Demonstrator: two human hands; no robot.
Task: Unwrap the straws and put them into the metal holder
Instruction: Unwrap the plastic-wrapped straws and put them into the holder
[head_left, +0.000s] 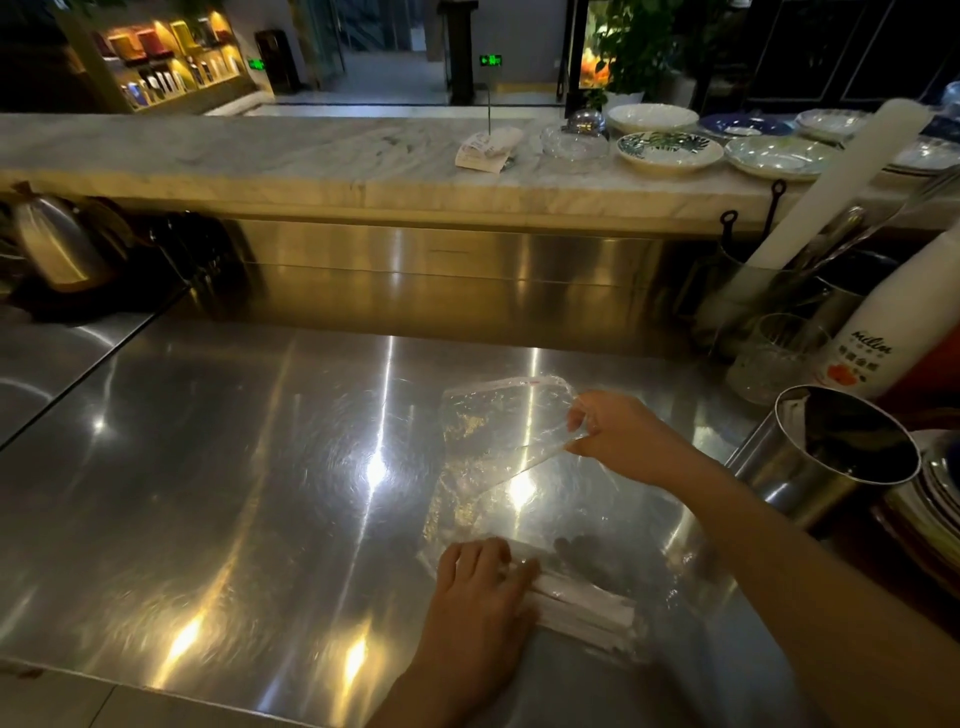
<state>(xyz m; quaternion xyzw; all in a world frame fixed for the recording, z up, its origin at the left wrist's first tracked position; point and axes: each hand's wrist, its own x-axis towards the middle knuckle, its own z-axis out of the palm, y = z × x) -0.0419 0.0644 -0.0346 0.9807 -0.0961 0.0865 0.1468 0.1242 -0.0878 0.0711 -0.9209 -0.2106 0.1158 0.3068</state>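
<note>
A clear plastic bag lies on the steel counter, its red-striped mouth at the far end. My right hand pinches the bag's right edge and lifts it slightly. My left hand presses down on the bag's near end, where a bundle of white paper-wrapped straws lies flat, seemingly inside the bag. The metal holder, a tilted steel cylinder, stands at the right with something white against its inner left wall.
A stack of plates sits right of the holder. Behind it are a glass, a white bottle and a container of utensils. Plates and receipts rest on the marble ledge. A kettle stands far left.
</note>
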